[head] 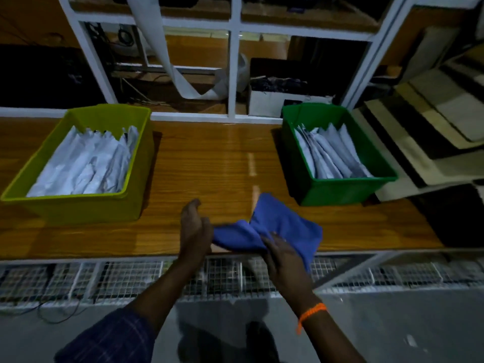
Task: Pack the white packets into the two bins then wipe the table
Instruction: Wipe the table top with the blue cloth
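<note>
A yellow-green bin (78, 208) stands at the table's left with several white packets (86, 163) lying in it. A dark green bin (337, 191) at the right holds more white packets (330, 153) standing on edge. Between them, at the wooden table's (209, 158) front edge, a blue cloth (277, 221) lies bunched. My left hand (195, 226) grips the cloth's left end. My right hand (281, 254) holds its near side, fingers curled into the fabric.
A white metal frame (234, 74) with shelves rises behind the table, with a white strip hanging from it. Stacked beige boards (432, 119) lie to the right of the green bin. A wire mesh shelf (131, 279) runs below the table's front edge.
</note>
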